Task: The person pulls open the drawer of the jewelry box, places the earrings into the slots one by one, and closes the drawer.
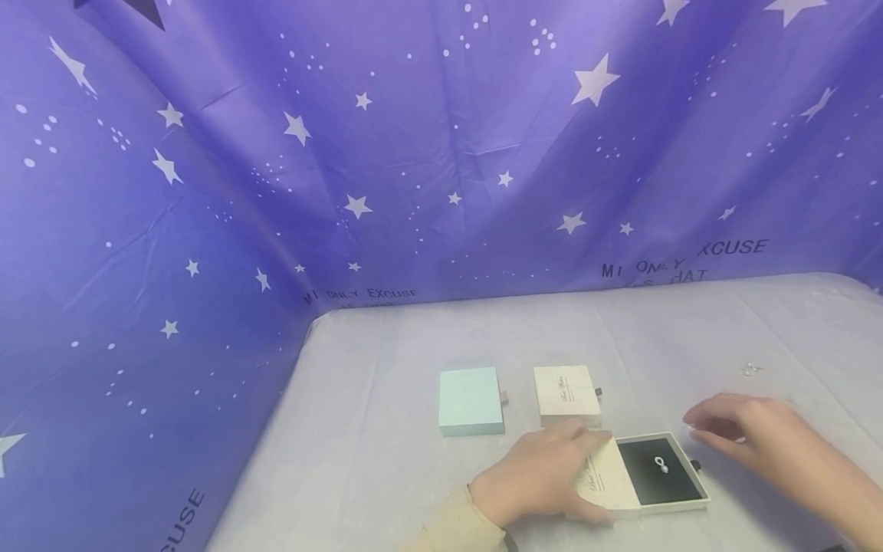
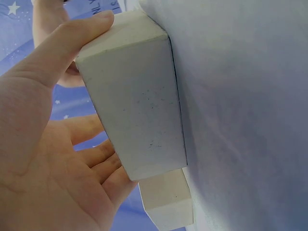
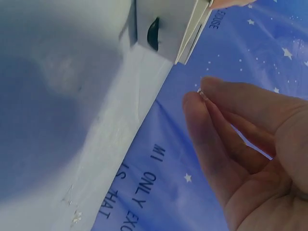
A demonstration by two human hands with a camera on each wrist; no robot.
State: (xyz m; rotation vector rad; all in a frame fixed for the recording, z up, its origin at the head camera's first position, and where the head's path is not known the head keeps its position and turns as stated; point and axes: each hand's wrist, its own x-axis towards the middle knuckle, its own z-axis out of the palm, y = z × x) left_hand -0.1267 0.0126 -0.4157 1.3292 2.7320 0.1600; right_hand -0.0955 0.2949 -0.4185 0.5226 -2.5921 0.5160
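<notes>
A cream jewelry box (image 1: 610, 479) lies on the table with its drawer (image 1: 707, 502) pulled out to the right. On the drawer's black lining sits a small silvery jewelry piece with a loop (image 1: 661, 464). My left hand (image 1: 541, 471) grips the box's sleeve, thumb on the near side and fingers across the far side; the left wrist view shows the box's plain end (image 2: 132, 106) between them. Just right of the drawer, my right hand (image 1: 748, 425) pinches a tiny shiny jewelry piece (image 3: 200, 91) between thumb and index fingertips. Most of that piece is hidden by the fingertips.
A closed mint-green box (image 1: 471, 400) stands at the back left, with a second closed cream box (image 1: 567, 392) beside it, behind my left hand. More small silvery jewelry (image 1: 750, 369) lies on the pale tablecloth (image 1: 386, 460) beyond my right hand. A purple star-printed curtain (image 1: 428, 153) hangs behind.
</notes>
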